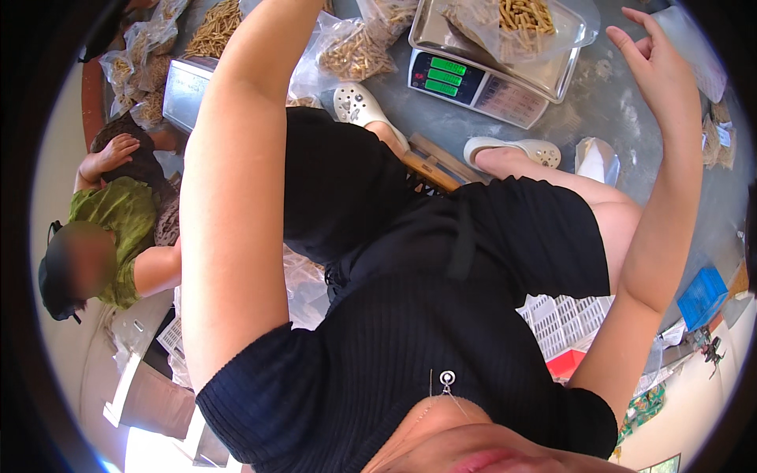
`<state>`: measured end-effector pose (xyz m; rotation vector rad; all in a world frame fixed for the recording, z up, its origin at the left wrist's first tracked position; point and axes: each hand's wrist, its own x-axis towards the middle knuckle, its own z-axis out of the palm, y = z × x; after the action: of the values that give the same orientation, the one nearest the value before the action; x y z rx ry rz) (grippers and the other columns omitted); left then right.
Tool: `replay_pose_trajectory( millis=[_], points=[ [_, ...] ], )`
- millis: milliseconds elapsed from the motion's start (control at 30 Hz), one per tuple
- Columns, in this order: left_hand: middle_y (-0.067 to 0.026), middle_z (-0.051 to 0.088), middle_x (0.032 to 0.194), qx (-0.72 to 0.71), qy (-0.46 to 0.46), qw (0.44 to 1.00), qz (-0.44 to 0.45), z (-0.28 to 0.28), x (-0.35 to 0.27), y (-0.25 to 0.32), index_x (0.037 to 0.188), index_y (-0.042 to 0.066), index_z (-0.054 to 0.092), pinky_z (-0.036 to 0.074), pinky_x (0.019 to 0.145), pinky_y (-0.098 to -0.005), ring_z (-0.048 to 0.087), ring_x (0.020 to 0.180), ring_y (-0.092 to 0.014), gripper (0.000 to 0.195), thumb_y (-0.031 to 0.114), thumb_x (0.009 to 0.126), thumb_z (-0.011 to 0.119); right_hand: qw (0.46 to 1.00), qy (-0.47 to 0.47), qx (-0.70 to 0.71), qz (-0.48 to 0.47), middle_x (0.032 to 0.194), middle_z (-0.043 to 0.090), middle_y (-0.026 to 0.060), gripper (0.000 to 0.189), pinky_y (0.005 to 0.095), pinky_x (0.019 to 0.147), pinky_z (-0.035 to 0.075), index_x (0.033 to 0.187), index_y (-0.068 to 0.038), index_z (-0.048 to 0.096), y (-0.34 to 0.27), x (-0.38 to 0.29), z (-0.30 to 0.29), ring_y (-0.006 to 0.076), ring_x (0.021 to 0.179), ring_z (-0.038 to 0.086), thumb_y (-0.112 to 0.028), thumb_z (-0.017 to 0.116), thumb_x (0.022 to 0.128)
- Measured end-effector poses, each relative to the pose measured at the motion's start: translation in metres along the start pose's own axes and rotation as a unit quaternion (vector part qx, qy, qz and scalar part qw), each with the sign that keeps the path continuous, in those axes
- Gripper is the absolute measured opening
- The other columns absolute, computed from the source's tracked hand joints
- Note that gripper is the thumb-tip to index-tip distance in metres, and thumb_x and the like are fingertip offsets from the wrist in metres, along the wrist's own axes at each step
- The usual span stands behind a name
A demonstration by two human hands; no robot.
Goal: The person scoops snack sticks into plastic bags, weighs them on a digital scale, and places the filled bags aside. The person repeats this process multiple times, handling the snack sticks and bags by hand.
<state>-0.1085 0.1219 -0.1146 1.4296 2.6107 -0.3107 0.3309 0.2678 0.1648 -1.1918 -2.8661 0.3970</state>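
Note:
My right hand [653, 50] is raised at the upper right, thumb and fingers apart, with nothing visible in it. It is beside a clear plastic bag [695, 53]. My left hand is out of view; its forearm runs up past the top edge. Before me on the floor stands a digital price scale [476, 86] with a lit green display and a steel tray [565, 77]. On that tray lies an open clear plastic bag [514, 50] partly filled with short brown stick-like pieces [529, 16]. Filled clear bags [358, 53] of similar pieces lie left of the scale.
A heap of brown pieces [214, 26] and stacked filled bags [139, 71] are at upper left. A person [121, 213] sits at left. A wooden stool [440, 168] is under me. White plastic crates [562, 319] and a blue box [702, 298] stand at right.

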Motion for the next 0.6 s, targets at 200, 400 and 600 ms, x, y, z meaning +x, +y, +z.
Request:
replay_pose_trajectory(
  millis=[200, 400, 600],
  points=[
    [-0.0228, 0.072, 0.099, -0.05, 0.065, 0.989, -0.126, -0.036, -0.034, -0.021, 0.093, 0.004, 0.076, 0.057, 0.081, -0.047, 0.071, 0.094, -0.037, 0.021, 0.011, 0.086, 0.057, 0.998, -0.045, -0.018, -0.043, 0.067, 0.049, -0.0007, 0.042, 0.0268, 0.058, 0.04, 0.126, -0.014, 0.064, 0.023, 0.012, 0.021, 0.0105, 0.062, 0.047, -0.041, 0.066, 0.094],
    [-0.021, 0.073, 0.099, -0.066, -0.074, 0.987, -0.125, -0.067, -0.05, -0.064, 0.102, 0.006, 0.073, 0.057, 0.079, -0.0467, 0.071, 0.093, -0.036, 0.023, 0.015, 0.088, 0.059, 0.996, -0.025, 0.016, -0.088, 0.065, 0.057, 0.0054, 0.034, 0.0343, 0.055, 0.044, 0.113, -0.016, 0.068, 0.0, 0.002, 0.024, 0.0217, 0.059, 0.056, -0.043, 0.065, 0.092],
    [-0.0173, 0.073, 0.091, 0.066, -0.061, 0.996, 0.002, -0.098, -0.105, -0.074, 0.093, 0.009, 0.075, 0.057, 0.073, -0.0427, 0.072, 0.083, -0.03, 0.019, 0.017, 0.086, 0.06, 0.99, -0.021, 0.029, -0.133, 0.064, 0.059, 0.0054, 0.028, 0.0349, 0.055, 0.044, 0.107, -0.018, 0.069, -0.022, -0.015, 0.021, 0.0227, 0.06, 0.059, -0.04, 0.066, 0.091]
  ],
)
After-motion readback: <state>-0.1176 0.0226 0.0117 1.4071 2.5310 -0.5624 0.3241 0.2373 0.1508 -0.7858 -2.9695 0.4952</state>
